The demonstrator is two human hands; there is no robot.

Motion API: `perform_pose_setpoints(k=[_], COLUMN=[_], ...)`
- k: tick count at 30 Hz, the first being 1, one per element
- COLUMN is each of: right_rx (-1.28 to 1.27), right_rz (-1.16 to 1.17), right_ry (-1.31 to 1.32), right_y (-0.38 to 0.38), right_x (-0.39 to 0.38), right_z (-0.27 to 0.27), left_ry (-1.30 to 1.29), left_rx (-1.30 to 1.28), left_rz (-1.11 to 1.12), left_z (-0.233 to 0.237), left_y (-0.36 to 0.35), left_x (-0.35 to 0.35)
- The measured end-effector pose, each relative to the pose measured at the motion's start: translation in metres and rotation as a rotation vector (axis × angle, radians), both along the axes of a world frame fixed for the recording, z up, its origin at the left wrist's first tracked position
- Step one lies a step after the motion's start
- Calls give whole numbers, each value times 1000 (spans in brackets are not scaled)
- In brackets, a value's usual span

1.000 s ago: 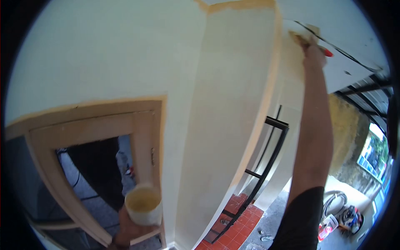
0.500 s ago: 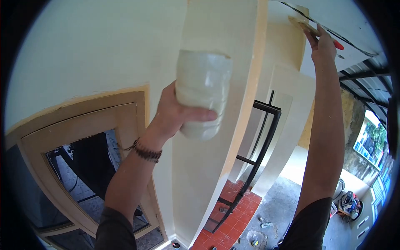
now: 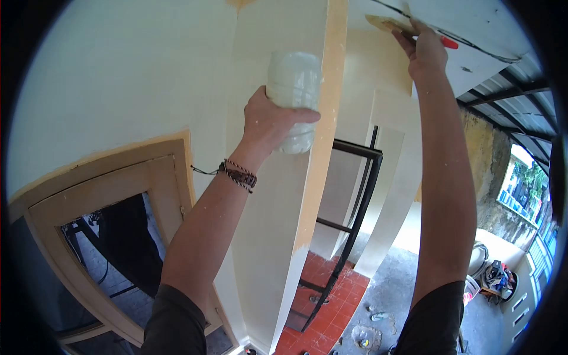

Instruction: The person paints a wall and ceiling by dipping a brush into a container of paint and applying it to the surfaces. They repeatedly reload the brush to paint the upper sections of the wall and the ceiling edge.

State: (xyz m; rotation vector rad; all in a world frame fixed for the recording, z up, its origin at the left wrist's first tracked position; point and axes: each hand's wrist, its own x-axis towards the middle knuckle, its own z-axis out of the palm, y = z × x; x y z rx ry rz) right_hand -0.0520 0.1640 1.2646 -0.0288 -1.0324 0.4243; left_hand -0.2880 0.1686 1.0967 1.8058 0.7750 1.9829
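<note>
My left hand (image 3: 271, 121) is raised and grips a cut-off plastic bottle (image 3: 294, 89) smeared with cream paint, held in front of a cream pillar (image 3: 278, 195). A braided bracelet (image 3: 238, 173) sits on that wrist. My right hand (image 3: 423, 52) reaches high and holds a paintbrush (image 3: 395, 25) with a red handle end (image 3: 449, 43). The bristles press on the wall just under the white ceiling edge (image 3: 473, 35), above an orange-yellow patch (image 3: 378, 62).
A wooden window frame (image 3: 112, 177) is set in the cream wall at lower left. A black metal ladder frame (image 3: 355, 195) leans behind the pillar. Far below lie red floor tiles (image 3: 313, 307), grey concrete, sandals and several items by the right wall.
My left hand has lifted the bottle from down by the window frame to head height. My right hand has kept the brush up at the ceiling edge, and the view has shifted left.
</note>
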Motion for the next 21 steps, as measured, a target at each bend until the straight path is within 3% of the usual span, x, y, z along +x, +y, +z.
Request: perform_pose_setpoints(k=[2, 13, 21], right_rx=[-44, -45, -112], right_rz=[14, -15, -229], right_ry=[93, 42, 3], right_y=[-9, 45, 46], right_x=[-7, -15, -53], right_z=[1, 49, 64], left_ry=[35, 74, 62], left_rx=[8, -101, -97], left_rz=[154, 174, 195], left_z=[1, 11, 10], left_y=[4, -8, -10], left_x=[2, 6, 10])
